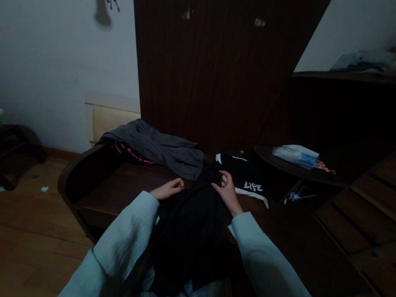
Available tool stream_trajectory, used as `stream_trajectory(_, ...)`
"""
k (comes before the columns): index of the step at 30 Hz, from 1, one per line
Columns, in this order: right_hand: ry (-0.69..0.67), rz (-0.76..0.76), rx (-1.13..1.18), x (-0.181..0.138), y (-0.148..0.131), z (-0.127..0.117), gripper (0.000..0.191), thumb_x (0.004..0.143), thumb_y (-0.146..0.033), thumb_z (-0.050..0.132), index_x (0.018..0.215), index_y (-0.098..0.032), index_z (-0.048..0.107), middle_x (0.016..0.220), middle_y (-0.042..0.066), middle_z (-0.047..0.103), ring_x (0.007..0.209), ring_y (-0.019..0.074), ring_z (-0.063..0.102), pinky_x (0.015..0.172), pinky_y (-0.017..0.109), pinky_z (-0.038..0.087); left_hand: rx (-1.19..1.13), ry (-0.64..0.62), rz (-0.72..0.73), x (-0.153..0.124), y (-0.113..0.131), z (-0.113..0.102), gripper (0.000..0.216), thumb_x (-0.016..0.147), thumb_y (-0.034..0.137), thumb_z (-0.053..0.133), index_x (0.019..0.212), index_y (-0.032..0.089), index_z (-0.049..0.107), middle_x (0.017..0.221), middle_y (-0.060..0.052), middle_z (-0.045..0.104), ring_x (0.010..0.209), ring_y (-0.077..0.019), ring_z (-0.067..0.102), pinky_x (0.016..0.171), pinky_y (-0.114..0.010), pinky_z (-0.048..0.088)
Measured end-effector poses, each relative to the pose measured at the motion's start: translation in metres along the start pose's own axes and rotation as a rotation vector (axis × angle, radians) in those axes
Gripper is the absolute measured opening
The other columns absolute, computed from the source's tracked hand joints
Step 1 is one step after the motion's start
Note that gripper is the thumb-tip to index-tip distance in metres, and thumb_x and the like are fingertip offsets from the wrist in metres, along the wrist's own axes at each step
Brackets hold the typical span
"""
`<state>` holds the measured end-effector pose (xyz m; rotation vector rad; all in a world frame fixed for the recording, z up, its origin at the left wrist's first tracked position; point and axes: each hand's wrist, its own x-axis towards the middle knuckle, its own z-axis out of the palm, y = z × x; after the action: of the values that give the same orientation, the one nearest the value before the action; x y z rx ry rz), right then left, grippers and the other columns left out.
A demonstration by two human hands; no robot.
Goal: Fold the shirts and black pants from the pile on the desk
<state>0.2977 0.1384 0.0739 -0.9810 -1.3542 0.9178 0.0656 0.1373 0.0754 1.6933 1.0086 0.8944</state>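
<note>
Black garment [193, 231] — pinched by left hand [167, 189], right hand [227, 192] — overlaps bench [113, 190]; pale wall [50, 44] beyond.

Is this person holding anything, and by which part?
Yes, a black garment. The right hand pinches it near its upper right edge; the left hand seems to pinch its upper left edge, though the dark cloth hides the exact grip.
</note>
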Motion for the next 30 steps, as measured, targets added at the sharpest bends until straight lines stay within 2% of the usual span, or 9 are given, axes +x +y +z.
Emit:
stream_trajectory(4, 0.373, -0.083, -0.114, 0.006, -0.002, -0.019, 0.029, 0.061, -0.034, 0.061, 0.083, -0.021, 0.046, 0.087, 0.004, 0.056, 0.086, 0.0187, 0.054, 0.080, 0.033, 0.041, 0.005, 0.633, -0.039, 0.010, -0.010, -0.015, 0.008, 0.071, 0.021, 0.052, 0.065, 0.018, 0.047, 0.059, 0.006, 0.044, 0.060, -0.0094, 0.045, 0.062, -0.019, 0.038)
stream_trajectory(7, 0.674, -0.165, -0.194, 0.010, -0.001, -0.032, 0.024, 0.064, -0.037, 0.056, 0.079, -0.020, 0.047, 0.084, 0.004, 0.054, 0.083, 0.0179, 0.051, 0.078, 0.032, 0.039, 0.002, 0.909, -0.054, 0.011, -0.019, -0.035, 0.009, 0.081, 0.025, 0.036, 0.078, 0.020, 0.043, 0.069, 0.003, 0.045, 0.073, -0.0107, 0.047, 0.069, -0.021, 0.037)
stream_trajectory(11, 0.759, -0.134, -0.226, 0.012, 0.002, -0.038, 0.022, 0.063, -0.035, 0.054, 0.076, -0.019, 0.047, 0.083, 0.005, 0.054, 0.083, 0.0178, 0.051, 0.078, 0.031, 0.039, -0.008, 1.108, -0.109, 0.007, -0.024, -0.050, 0.018, 0.085, 0.030, 0.027, 0.091, 0.020, 0.040, 0.084, -0.002, 0.050, 0.085, -0.0129, 0.050, 0.073, -0.023, 0.038)
stream_trajectory(14, 0.725, -0.079, -0.273, 0.011, 0.003, -0.035, 0.019, 0.061, -0.032, 0.055, 0.074, -0.020, 0.047, 0.083, 0.005, 0.054, 0.084, 0.0183, 0.051, 0.080, 0.032, 0.038, -0.025, 1.176, -0.112, 0.005, -0.018, -0.044, 0.026, 0.086, 0.033, 0.025, 0.105, 0.019, 0.036, 0.100, -0.007, 0.052, 0.093, -0.0137, 0.052, 0.076, -0.025, 0.040)
stream_trajectory(17, 0.694, -0.062, -0.337, 0.010, 0.004, -0.032, 0.023, 0.061, -0.032, 0.056, 0.079, -0.019, 0.048, 0.088, 0.006, 0.056, 0.089, 0.0200, 0.051, 0.083, 0.034, 0.036, 0.086, 1.160, -0.033, 0.005, -0.008, -0.029, 0.042, 0.081, 0.035, 0.041, 0.118, 0.018, 0.029, 0.120, -0.012, 0.044, 0.107, -0.0162, 0.047, 0.087, -0.027, 0.038)
stream_trajectory(21, 0.676, -0.063, -0.331, 0.009, 0.006, -0.029, 0.045, 0.061, -0.041, 0.061, 0.098, -0.018, 0.048, 0.103, 0.009, 0.055, 0.098, 0.0221, 0.049, 0.085, 0.034, 0.035, 0.365, 0.913, -0.023, 0.004, -0.007, -0.018, 0.074, 0.059, 0.024, 0.067, 0.123, 0.015, 0.032, 0.127, -0.015, 0.040, 0.120, -0.0268, 0.036, 0.097, -0.035, 0.031)
stream_trajectory(25, 0.513, 0.016, -0.264, 0.008, 0.006, -0.024, 0.044, 0.061, -0.047, 0.060, 0.095, -0.019, 0.056, 0.098, 0.008, 0.060, 0.093, 0.0228, 0.053, 0.082, 0.034, 0.037, 0.420, 0.682, -0.188, 0.002, -0.015, -0.022, 0.052, 0.054, 0.012, 0.063, 0.105, 0.018, 0.052, 0.103, -0.012, 0.059, 0.107, -0.0314, 0.049, 0.087, -0.038, 0.037)
stream_trajectory(27, 0.309, 0.066, -0.278, 0.008, 0.006, -0.022, 0.031, 0.058, -0.045, 0.062, 0.077, -0.020, 0.063, 0.083, 0.005, 0.064, 0.083, 0.0227, 0.056, 0.079, 0.035, 0.038, 0.402, 0.617, -0.244, 0.001, -0.016, -0.025, 0.036, 0.054, 0.009, 0.060, 0.088, 0.021, 0.059, 0.090, -0.009, 0.063, 0.097, -0.0304, 0.054, 0.081, -0.036, 0.039)
stream_trajectory(30, 0.039, 0.130, -0.287, 0.010, 0.005, -0.021, 0.018, 0.052, -0.038, 0.066, 0.057, -0.021, 0.063, 0.062, 0.002, 0.063, 0.068, 0.0208, 0.057, 0.074, 0.034, 0.040, 0.473, 0.569, -0.214, -0.002, -0.015, -0.032, 0.027, 0.053, 0.005, 0.056, 0.074, 0.021, 0.061, 0.084, -0.007, 0.062, 0.089, -0.0274, 0.056, 0.076, -0.033, 0.040)
